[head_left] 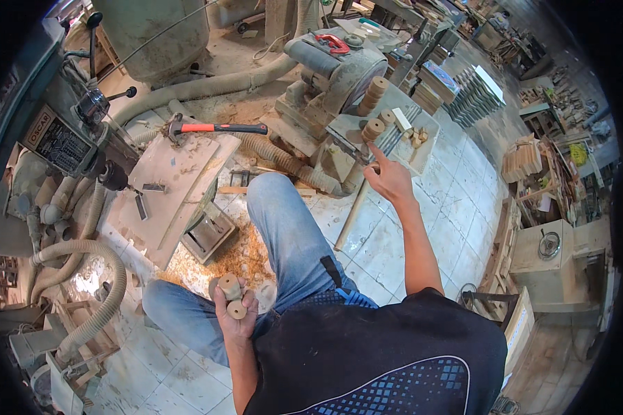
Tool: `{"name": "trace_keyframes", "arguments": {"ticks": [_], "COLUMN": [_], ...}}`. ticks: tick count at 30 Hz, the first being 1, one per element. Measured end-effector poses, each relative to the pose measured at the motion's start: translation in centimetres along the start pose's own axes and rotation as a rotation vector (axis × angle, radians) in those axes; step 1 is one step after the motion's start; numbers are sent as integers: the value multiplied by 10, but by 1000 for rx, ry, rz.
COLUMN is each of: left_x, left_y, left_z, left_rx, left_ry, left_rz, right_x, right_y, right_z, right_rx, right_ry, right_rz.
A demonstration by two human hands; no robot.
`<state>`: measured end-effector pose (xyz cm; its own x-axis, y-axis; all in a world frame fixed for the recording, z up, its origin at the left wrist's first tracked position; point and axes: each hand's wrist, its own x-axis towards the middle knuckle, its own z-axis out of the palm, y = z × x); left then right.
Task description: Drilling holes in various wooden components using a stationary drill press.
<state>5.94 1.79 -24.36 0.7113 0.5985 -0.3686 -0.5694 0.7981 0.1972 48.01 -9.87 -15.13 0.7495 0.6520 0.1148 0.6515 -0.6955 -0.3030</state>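
In my left hand (237,308), near my lap, the fingers are closed around a few small round wooden pieces; two show their ends, a wooden disc with a centre hole (229,283) and another just below it (237,310). My right hand (390,178) reaches forward with the index finger stretched out and the other fingers partly curled. Its fingertip is at the foot of a short stack of wooden discs (372,130) on the sander's ledge. Behind it leans a taller stack of wooden discs (374,95), next to the disc sander (356,83).
A tray (422,162) with small wood pieces lies beside the ledge. At left, a drill press (62,131) stands over a wooden board (176,180) carrying a hammer (218,128). A red clamp (333,44) rests on the sander. Ribbed hoses (208,90) and shavings (239,252) cover the floor.
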Motion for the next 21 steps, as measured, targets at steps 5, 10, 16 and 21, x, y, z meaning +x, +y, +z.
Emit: {"name": "trace_keyframes", "arguments": {"ticks": [5,10,16,21], "left_x": [2,2,3,4], "left_y": [-2,-2,-1,-2], "left_z": [1,-2,-7,-6], "left_rx": [37,41,3,-12], "left_ry": [-4,10,-5,75], "left_rz": [-4,-6,-15,-14], "right_x": [-1,-2,-2,-3], "right_y": [-1,0,0,0], "right_z": [-2,-5,-4,-7], "right_rx": [-6,22,81,149], "right_ry": [32,-8,28,50], "right_rz": [12,-13,-4,-19]}}
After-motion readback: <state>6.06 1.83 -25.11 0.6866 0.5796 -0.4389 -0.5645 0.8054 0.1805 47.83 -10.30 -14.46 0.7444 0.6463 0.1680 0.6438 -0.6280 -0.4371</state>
